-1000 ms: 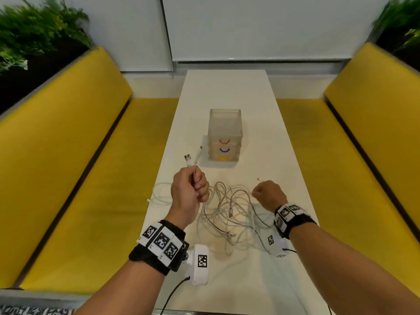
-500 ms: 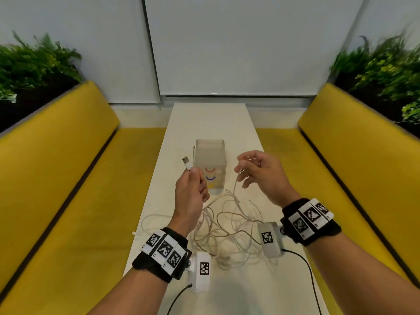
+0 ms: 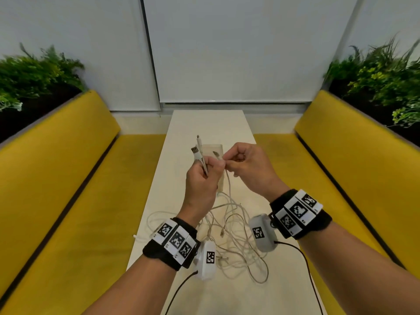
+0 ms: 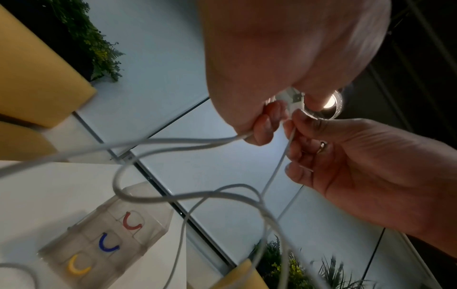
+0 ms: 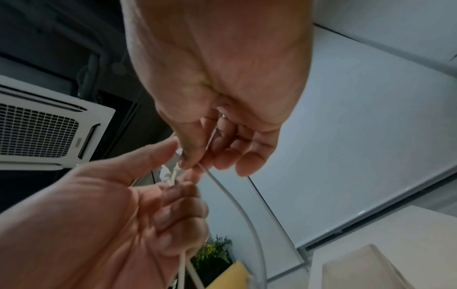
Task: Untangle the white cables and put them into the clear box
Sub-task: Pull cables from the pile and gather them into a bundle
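Both hands are raised above the table, close together in front of the clear box (image 3: 212, 148). My left hand (image 3: 204, 176) grips two white cable ends (image 3: 200, 153) whose plugs stick up out of the fist. My right hand (image 3: 241, 164) pinches a third white cable (image 3: 228, 180) beside the left thumb. That cable hangs down to the tangled white cables (image 3: 231, 233) lying on the table between my wrists. In the left wrist view the clear box (image 4: 106, 240) shows red, blue and yellow curved marks, with cable loops (image 4: 193, 193) hanging in front of it.
The narrow white table (image 3: 229, 123) runs away from me between two yellow benches (image 3: 68, 178) (image 3: 345, 169). Plants stand behind both bench backs. Black wires from the wrist cameras trail over the table's near end.
Both hands rose from the table. The right hand lifted a cable off the tangle and brought it in to the left hand. A second plug now shows above the left fist.
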The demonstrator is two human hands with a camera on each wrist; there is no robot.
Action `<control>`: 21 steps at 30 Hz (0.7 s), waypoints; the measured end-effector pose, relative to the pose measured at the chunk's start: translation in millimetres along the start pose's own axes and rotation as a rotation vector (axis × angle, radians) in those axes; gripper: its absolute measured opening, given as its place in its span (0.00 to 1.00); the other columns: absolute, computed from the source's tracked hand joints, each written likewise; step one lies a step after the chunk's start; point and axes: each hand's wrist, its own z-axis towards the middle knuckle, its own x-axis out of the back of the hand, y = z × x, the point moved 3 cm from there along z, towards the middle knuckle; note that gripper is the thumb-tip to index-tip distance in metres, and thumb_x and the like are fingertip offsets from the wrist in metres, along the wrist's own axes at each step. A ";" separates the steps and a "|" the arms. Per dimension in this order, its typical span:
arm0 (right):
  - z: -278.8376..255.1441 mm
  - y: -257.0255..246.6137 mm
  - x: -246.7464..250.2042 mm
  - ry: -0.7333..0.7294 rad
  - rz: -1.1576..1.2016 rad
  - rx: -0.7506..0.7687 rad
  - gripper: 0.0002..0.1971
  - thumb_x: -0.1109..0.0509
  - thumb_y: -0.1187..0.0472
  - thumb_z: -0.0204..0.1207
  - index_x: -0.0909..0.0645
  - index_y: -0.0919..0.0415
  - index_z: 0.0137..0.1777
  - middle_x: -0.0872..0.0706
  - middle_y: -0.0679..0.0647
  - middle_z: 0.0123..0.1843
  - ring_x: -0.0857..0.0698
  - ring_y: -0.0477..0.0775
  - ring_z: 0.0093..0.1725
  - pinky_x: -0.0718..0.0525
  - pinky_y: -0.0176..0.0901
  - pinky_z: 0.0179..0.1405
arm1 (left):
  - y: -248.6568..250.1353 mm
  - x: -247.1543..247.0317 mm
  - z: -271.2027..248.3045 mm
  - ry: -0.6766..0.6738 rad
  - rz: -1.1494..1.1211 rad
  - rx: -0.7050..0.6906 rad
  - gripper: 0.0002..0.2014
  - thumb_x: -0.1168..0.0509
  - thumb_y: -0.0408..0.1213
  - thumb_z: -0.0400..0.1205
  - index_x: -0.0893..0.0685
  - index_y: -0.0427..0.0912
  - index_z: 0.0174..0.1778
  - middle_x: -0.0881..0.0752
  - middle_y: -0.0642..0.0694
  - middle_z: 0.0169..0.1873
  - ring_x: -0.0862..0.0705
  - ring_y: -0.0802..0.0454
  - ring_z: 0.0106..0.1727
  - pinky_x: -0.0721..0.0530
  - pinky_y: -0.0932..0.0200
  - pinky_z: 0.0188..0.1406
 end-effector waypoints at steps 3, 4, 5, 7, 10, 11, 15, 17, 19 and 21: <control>-9.5 9.8 -10.8 -0.016 -0.076 0.016 0.06 0.19 0.72 0.70 0.14 0.66 0.39 0.10 0.61 0.34 0.13 0.47 0.33 0.09 0.50 0.38 | -5.8 0.4 -0.5 0.090 0.135 -0.032 0.08 0.31 0.45 0.85 0.16 0.45 0.45 0.18 0.59 0.26 0.22 0.61 0.28 0.24 0.62 0.31; -13.0 12.5 -13.1 -0.004 -0.062 0.010 0.06 0.19 0.72 0.70 0.15 0.68 0.41 0.10 0.64 0.35 0.13 0.48 0.33 0.09 0.51 0.39 | -5.9 0.3 -0.5 0.109 0.169 -0.036 0.08 0.32 0.43 0.86 0.16 0.46 0.43 0.17 0.59 0.25 0.21 0.62 0.27 0.23 0.64 0.31; -15.6 15.9 -14.3 0.012 -0.013 -0.007 0.08 0.20 0.73 0.70 0.16 0.69 0.44 0.11 0.66 0.36 0.14 0.47 0.33 0.10 0.46 0.37 | -5.8 0.1 -0.5 0.121 0.192 -0.031 0.09 0.32 0.41 0.86 0.16 0.46 0.41 0.17 0.58 0.24 0.21 0.63 0.27 0.23 0.64 0.30; -19.3 26.4 -16.2 0.018 0.088 -0.053 0.11 0.21 0.74 0.72 0.20 0.67 0.49 0.13 0.64 0.36 0.14 0.44 0.32 0.14 0.36 0.35 | -6.2 1.9 0.4 0.137 0.192 -0.006 0.11 0.32 0.41 0.87 0.17 0.44 0.38 0.18 0.57 0.23 0.21 0.61 0.25 0.23 0.63 0.29; -30.1 52.2 -25.6 -0.080 0.041 -0.111 0.08 0.22 0.73 0.73 0.17 0.67 0.49 0.12 0.57 0.36 0.16 0.45 0.34 0.15 0.36 0.38 | -3.9 9.9 5.3 0.179 0.084 0.028 0.17 0.32 0.45 0.86 0.21 0.35 0.38 0.25 0.54 0.21 0.28 0.56 0.22 0.27 0.57 0.26; -36.0 63.9 -29.8 -0.120 0.031 -0.138 0.05 0.23 0.73 0.74 0.16 0.69 0.47 0.13 0.57 0.36 0.17 0.46 0.34 0.17 0.36 0.36 | -1.5 12.8 7.4 0.189 0.035 0.030 0.18 0.33 0.46 0.86 0.23 0.35 0.39 0.27 0.54 0.20 0.31 0.56 0.22 0.29 0.58 0.24; -63.9 122.2 -32.4 -0.192 -0.071 -0.274 0.05 0.30 0.71 0.80 0.14 0.70 0.44 0.13 0.54 0.35 0.18 0.45 0.32 0.18 0.37 0.35 | 14.3 25.8 18.5 0.238 -0.145 0.023 0.19 0.38 0.47 0.89 0.28 0.43 0.34 0.32 0.51 0.21 0.36 0.56 0.23 0.34 0.61 0.22; -76.7 147.8 -29.3 -0.241 -0.208 -0.309 0.08 0.29 0.62 0.79 0.12 0.59 0.39 0.10 0.48 0.34 0.14 0.45 0.33 0.15 0.47 0.39 | 20.5 32.6 22.9 0.260 -0.176 0.012 0.21 0.41 0.49 0.90 0.29 0.44 0.33 0.32 0.50 0.23 0.36 0.56 0.24 0.34 0.62 0.22; -87.3 159.6 -24.8 -0.236 -0.195 -0.367 0.10 0.28 0.58 0.80 0.09 0.60 0.40 0.08 0.52 0.37 0.15 0.46 0.33 0.17 0.44 0.36 | 23.2 37.6 26.2 0.272 -0.202 0.006 0.22 0.44 0.51 0.91 0.29 0.45 0.32 0.30 0.50 0.24 0.33 0.55 0.26 0.33 0.61 0.23; -91.7 157.7 -20.2 -0.180 -0.115 -0.374 0.11 0.29 0.61 0.82 0.08 0.65 0.43 0.07 0.59 0.41 0.16 0.44 0.35 0.20 0.35 0.35 | 20.0 38.8 26.9 0.270 -0.160 0.013 0.24 0.46 0.53 0.91 0.28 0.46 0.30 0.25 0.52 0.23 0.28 0.54 0.27 0.29 0.62 0.25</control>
